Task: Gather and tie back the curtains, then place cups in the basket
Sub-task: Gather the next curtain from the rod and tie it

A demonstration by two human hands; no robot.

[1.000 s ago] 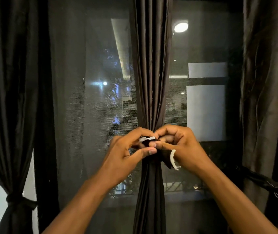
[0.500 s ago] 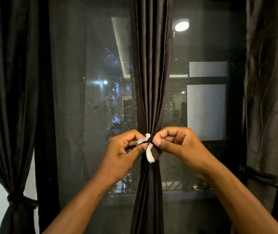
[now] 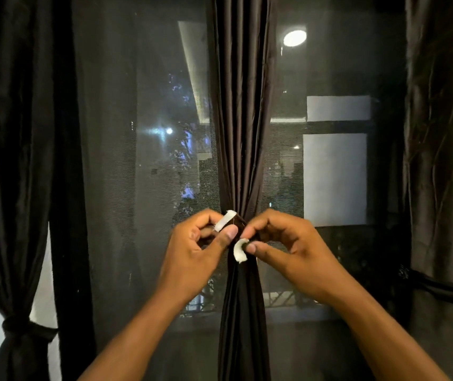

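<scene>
Fastening of the middle curtain is under way. The dark brown pleated fabric curtain (image 3: 243, 119) hangs at the centre of the window, already drawn into a narrow bundle and cinched at about waist level, where both hands are working close together.

The left hand (image 3: 192, 251) pinches one white-tipped end of the dark fabric tie-back strap (image 3: 226, 220) between thumb and forefinger. The right hand (image 3: 288, 243) pinches the other white-tipped end (image 3: 239, 250), which curls downward just in front of the bundle. The two white ends lie near each other but are not joined, so the strap is judged wrapped but not yet closed.

At far left, a second dark gathered curtain (image 3: 13, 160) is already held by a dark band (image 3: 27, 329) low on its length; that part appears done. At right, a third dark curtain (image 3: 439, 160) hangs with a dark strap (image 3: 445, 290) running from it; whether it is secured cannot be told.

Outstanding: closing the middle strap, possibly the right curtain, and the whole cup stage. No cups or basket are in view.

No brand, label or legible writing is visible. The mesh-screened window (image 3: 137, 160) shows only lights and reflections.
</scene>
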